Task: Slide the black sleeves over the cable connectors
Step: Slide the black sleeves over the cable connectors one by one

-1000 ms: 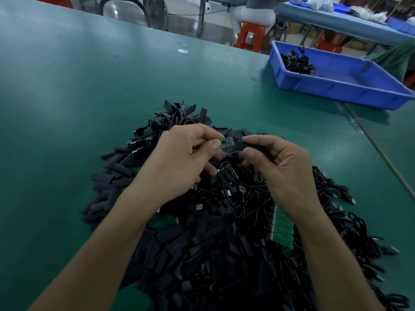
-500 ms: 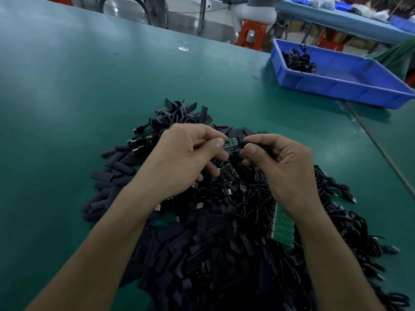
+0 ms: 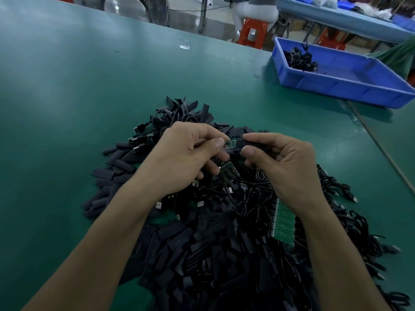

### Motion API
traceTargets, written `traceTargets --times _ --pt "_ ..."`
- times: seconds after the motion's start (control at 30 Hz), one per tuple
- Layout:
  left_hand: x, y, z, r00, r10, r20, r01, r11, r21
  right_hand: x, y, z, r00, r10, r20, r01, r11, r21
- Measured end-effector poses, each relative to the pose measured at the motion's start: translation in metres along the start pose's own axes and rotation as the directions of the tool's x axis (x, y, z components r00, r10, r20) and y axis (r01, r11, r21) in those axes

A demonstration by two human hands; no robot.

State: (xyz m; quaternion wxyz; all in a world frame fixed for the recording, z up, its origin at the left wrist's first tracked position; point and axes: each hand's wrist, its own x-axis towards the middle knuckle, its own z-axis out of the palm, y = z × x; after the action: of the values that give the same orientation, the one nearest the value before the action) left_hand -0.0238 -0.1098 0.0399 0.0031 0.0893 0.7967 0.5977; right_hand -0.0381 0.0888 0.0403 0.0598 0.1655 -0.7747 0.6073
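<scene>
Barely any shift since a second ago: both hands sit at the same spot mid-frame, and the sleeve mouth looks about as far onto the board as it was.

Left hand (image 3: 182, 160) pinches the connector board (image 3: 230, 143) between thumb and forefinger. Right hand (image 3: 285, 167) grips the black sleeve (image 3: 251, 143), thumb under, forefinger on top. Sleeve and board meet end to end, just above the heap at frame centre.

Doing it well, my read:
- Keep the sleeve axis in line with the board. A tilt will likely snag a corner.
- Squeeze the flat sleeve at its edges so the mouth opens.
- Hold the board by its edges and push the sleeve, not the cable.
- Watch for the wire pinching under the sleeve lip.

Counts:
- Hands: two, both busy.
- Sleeve in hand: one. Board in hand: one.
- Loose board (image 3: 226, 172) just below the hands: one.
- Green board panel (image 3: 281, 223), lower right: one.
- Loose sleeves (image 3: 213, 254), lower centre: too many to count.
- Cables (image 3: 336, 221): tangled, uncountable.
- Blue bin (image 3: 336, 88), upper right: one — small clump of cables inside.
</scene>
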Motion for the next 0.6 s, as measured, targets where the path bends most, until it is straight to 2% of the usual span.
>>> traceTargets --times 0.2,0.37,0.6 --pt "0.000 0.000 -0.003 0.999 -0.003 0.049 0.004 1.000 -0.022 0.003 0.000 -0.006 0.993 -0.033 0.114 0.037 0.999 -0.038" --pt "0.002 -0.001 -0.004 0.997 -0.004 0.078 0.012 0.995 -0.103 0.005 -0.002 -0.014 0.978 -0.011 0.210 0.008 1.000 0.014" --pt "0.003 -0.003 -0.001 0.999 0.010 0.034 -0.006 0.992 -0.127 0.002 -0.002 0.004 0.993 -0.065 0.098 0.064 0.998 0.017"
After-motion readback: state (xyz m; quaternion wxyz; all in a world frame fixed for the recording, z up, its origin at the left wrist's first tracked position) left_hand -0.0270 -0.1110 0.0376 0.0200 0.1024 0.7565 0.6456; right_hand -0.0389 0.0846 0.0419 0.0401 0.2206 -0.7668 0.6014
